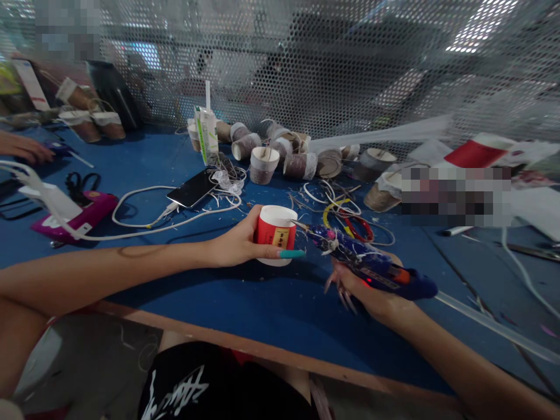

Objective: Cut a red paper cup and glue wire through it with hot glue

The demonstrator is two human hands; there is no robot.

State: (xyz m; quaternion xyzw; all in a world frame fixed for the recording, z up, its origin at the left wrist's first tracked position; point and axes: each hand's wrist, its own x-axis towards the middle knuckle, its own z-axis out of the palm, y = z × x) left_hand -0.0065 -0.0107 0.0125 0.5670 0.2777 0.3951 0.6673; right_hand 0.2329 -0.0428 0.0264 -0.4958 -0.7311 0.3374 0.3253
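Observation:
My left hand [245, 238] is wrapped around a red and white paper cup [275, 224], held tilted with its white rim toward the upper right. A long teal nail lies across the cup's front. In my right hand [363, 289] is a blue hot glue gun [371, 265], its red light lit and stringy dried glue clinging to its barrel. The gun's nozzle points left, at the cup's rim; whether it touches cannot be told. A long clear glue stick [490, 321] runs out of the gun's back end.
Several twine-wrapped cups [264, 165] stand and lie along the back by the perforated metal screen [332, 70]. A phone [192, 188] on a white cable, a drink carton [206, 134], a purple power strip [79, 216] and scissors [356, 224] lie about. Another person's hand [26, 147] is at far left.

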